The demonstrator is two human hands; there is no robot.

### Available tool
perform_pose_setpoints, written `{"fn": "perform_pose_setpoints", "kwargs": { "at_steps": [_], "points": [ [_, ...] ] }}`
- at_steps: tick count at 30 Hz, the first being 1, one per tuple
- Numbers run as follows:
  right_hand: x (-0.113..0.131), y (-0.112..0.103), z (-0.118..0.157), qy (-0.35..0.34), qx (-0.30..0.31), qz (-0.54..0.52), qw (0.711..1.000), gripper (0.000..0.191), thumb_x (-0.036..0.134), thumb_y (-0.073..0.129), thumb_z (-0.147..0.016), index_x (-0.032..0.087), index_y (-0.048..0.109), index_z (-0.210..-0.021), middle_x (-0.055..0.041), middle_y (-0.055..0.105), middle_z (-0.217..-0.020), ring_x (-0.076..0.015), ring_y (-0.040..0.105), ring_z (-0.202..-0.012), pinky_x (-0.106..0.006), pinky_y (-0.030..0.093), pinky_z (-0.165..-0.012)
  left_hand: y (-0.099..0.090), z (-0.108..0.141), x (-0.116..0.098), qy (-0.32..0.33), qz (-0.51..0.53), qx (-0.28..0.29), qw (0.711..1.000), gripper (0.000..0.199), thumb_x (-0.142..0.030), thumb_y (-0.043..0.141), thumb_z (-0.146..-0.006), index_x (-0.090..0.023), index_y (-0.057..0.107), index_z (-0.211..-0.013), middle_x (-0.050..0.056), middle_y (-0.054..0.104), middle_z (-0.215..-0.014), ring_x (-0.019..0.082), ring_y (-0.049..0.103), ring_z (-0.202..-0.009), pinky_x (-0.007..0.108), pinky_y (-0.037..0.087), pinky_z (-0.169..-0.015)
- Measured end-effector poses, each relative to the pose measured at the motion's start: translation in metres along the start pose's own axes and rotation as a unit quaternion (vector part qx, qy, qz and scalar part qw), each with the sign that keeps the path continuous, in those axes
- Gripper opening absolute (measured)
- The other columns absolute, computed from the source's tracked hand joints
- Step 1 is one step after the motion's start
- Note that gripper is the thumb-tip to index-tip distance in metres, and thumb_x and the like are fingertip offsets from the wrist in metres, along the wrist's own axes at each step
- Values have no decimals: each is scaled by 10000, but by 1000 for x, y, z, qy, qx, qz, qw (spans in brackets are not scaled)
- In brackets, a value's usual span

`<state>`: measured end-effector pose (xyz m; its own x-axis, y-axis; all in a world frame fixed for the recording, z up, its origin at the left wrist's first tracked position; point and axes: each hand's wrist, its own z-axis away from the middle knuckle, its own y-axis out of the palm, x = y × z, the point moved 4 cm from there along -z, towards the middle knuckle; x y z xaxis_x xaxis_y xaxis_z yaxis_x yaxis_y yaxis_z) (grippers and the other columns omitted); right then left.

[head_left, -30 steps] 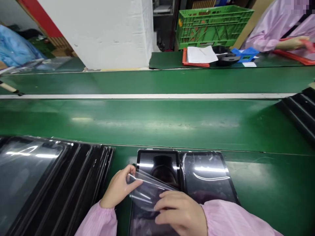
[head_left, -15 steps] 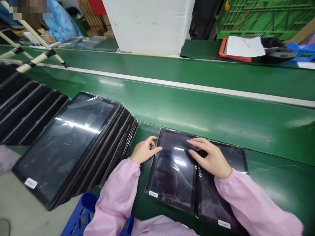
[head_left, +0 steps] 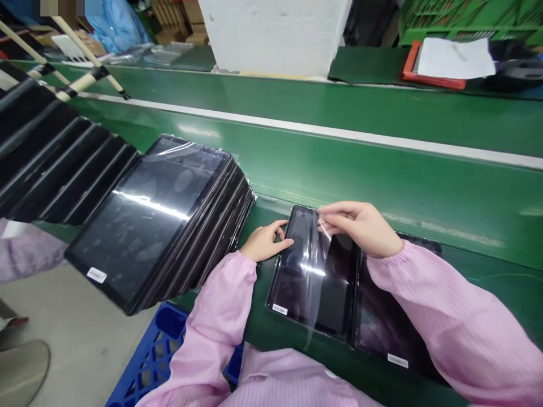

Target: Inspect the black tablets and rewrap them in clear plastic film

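A black tablet-like screen panel (head_left: 292, 282) with a small white label lies face up on the green bench before me. My left hand (head_left: 263, 242) is at its left edge, thumb over the rim and fingers curled along the side. Above its upper right part, my right hand (head_left: 360, 226) pinches a clear protective film (head_left: 314, 282). The film is partly raised and creased down the middle of the panel. A second black panel (head_left: 382, 322) lies close on the right, partly under my right forearm.
To the left, a leaning stack of black panels (head_left: 156, 209) stands beside another dark row (head_left: 55, 152). A blue plastic crate (head_left: 148, 356) is below the bench edge. Across the green bench stand a white box (head_left: 275, 39), papers on a red tray (head_left: 411, 73), and a co-worker's blue sleeve (head_left: 119, 25).
My right hand has closed from a loose reach into a pinch, lifting the film at the panel's upper right. My left hand keeps its place at the edge. The view has shifted.
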<state>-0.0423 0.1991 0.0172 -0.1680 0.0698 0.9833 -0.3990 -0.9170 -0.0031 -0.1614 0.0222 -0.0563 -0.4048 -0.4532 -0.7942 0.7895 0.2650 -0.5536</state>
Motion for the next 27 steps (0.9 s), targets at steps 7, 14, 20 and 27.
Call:
{"fn": "perform_pose_setpoints", "kwargs": {
  "at_steps": [7, 14, 20, 27],
  "points": [
    [-29, -26, -23, 84, -170, -95, 977, 185, -20, 622, -865, 136, 718, -891, -57, 755, -775, -142, 763, -767, -211, 648, -718, 1, 1, 5, -12, 34, 1, 999, 591, -427, 663, -826, -221, 540, -1366, -30, 638, -893, 132, 516, -704, 273, 387, -705],
    [-44, -36, -21, 121, -157, -118, 973, 204, -24, 590, -889, 124, 718, -944, -75, 769, -809, -156, 768, -786, -233, 657, -726, 1, 2, 4, -9, 49, 6, 999, 597, -428, 652, -835, -217, 525, -1379, -36, 618, -881, 128, 494, -707, 277, 381, -733],
    [-47, -34, -16, 126, -142, -134, 973, 193, -13, 566, -918, 110, 713, -940, -68, 765, -789, -134, 751, -717, -255, 647, -729, 4, 3, 11, -30, 48, 12, 998, 607, -440, 632, -841, -243, 506, -1401, -40, 584, -884, 128, 459, -707, 283, 380, -755],
    [-49, -34, -10, 118, -124, -167, 971, 238, -18, 523, -944, 124, 712, -919, -63, 762, -798, -146, 748, -739, -311, 639, -794, 5, 3, 14, -42, 24, 26, 999, 637, -530, 601, -841, -215, 510, -1388, -8, 595, -910, 163, 491, -773, 318, 407, -800]
  ]
}}
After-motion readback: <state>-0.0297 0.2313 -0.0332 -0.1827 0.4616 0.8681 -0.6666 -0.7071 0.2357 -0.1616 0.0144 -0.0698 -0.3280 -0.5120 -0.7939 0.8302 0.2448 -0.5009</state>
